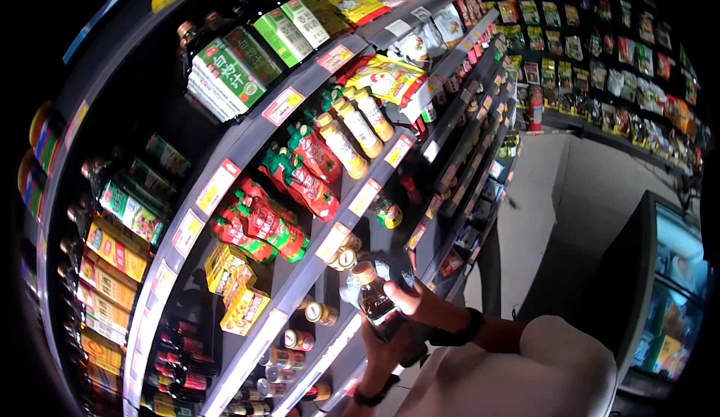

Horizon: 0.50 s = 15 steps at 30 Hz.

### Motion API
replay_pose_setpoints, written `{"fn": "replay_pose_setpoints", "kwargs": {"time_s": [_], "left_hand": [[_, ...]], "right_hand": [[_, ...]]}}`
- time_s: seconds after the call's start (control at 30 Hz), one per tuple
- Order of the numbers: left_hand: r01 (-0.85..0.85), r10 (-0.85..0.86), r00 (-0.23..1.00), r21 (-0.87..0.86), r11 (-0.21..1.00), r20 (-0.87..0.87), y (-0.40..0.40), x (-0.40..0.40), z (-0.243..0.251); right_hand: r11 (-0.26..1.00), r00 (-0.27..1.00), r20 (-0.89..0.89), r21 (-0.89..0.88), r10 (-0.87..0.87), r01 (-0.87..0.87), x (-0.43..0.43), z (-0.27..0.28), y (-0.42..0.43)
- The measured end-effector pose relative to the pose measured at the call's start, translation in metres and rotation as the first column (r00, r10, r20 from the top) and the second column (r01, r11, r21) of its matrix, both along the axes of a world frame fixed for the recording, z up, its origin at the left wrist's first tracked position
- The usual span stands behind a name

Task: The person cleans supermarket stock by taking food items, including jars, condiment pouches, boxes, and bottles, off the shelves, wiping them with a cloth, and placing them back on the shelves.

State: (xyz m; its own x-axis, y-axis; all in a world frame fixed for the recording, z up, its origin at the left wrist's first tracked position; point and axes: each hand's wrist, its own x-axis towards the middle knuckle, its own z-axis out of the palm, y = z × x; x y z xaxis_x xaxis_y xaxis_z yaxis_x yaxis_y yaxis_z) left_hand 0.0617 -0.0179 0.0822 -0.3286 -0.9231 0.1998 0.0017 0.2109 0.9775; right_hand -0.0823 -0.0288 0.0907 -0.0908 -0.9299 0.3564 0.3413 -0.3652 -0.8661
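A dark glass bottle [372, 298] with a tan cap is between my two hands, tilted a little, its cap toward the shelves. My right hand [406, 298] wraps the bottle's upper side, the thumb lying along its shoulder. Lower down, my left hand [383, 350] grips the bottle's body, hiding most of its label. Both wrists wear dark bands. Just beyond the bottle's cap, small lidded jars [344, 258] stand at a shelf edge. A squat jar with a green and yellow label [388, 214] stands farther along that shelf.
Tiered store shelves [332, 242] with price tags run past me. They bear red spouted pouches [274, 220], yellow-capped bottles [343, 144], yellow boxes [243, 310] and boxed dark bottles [230, 74]. A lit glass-fronted cooler [669, 293] stands at right. A fire extinguisher [535, 110] stands by hanging packets [574, 46].
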Motion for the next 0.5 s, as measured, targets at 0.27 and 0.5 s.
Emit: {"fn": "replay_pose_setpoints", "kwargs": {"time_s": [0.27,0.5], "left_hand": [[-0.066,0.074,0.995,0.125,0.99,-0.061,0.0,0.021,0.001],[-0.152,0.166,0.984,0.178,0.972,-0.069,0.01,0.038,0.002]], "right_hand": [[0.937,0.921,-0.35,-0.347,-0.175,0.046,0.027,0.044,0.015],[0.934,0.619,-0.782,-0.268,-0.066,-0.238,0.033,0.023,0.026]]}}
